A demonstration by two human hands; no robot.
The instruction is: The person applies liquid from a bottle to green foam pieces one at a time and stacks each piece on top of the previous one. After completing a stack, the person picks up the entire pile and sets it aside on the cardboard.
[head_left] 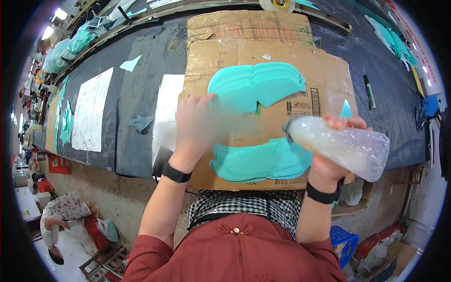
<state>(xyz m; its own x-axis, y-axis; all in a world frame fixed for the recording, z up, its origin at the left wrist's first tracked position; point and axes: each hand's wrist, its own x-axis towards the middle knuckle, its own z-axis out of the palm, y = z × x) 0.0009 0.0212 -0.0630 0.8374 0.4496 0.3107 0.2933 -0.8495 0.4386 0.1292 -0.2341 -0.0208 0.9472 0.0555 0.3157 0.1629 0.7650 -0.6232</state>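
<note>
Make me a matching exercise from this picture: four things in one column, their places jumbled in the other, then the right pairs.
Things
1. translucent bottle
2. nearer teal stack
3. crumpled grey-blue piece
4. marker

Places
A. on the dark tabletop, to the right of the cardboard
B. on the cardboard, along the edge closest to the person
C. held in the right hand
D. on the dark tabletop, to the left of the cardboard

Pairs
1-C
2-B
3-D
4-A
</note>
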